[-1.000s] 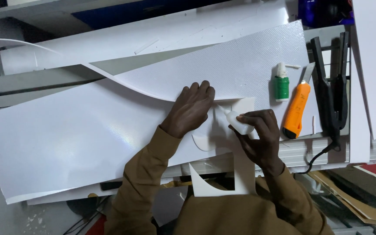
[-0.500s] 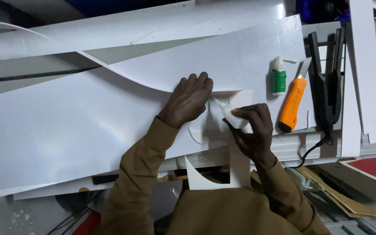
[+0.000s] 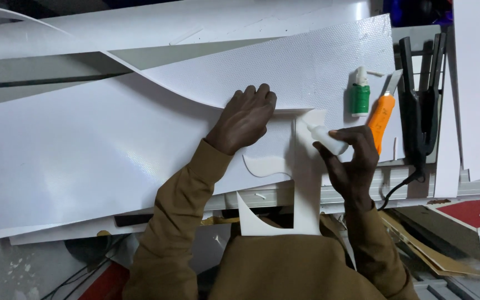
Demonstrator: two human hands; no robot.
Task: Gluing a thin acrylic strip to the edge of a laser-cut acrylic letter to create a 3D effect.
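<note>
left hand: I'm pressing my left hand flat, fingers spread a bit, down on the big white sheet, right at the edge where the textured sheet is curling over it. Not gripping anything, just palm down.

right hand: my right hand is wrapping around a small white bottle, fingers closed on it, with the nozzle pointing up and left toward the cutout.

cutout: a white cut piece with curved edges is lying between my two hands, its tall strip running down toward my chest. The bottle's tip is sitting just over the top of that strip; can't tell if it's actually touching.

off to the right: a green bottle with a white cap is standing on the textured sheet, and an orange knife is lying just beside it, right by my right hand's knuckles. A black tool with a cord is lying further right, next to a long white strip.

bench: everything's piling on the bench, mostly buried under sheets.
</note>
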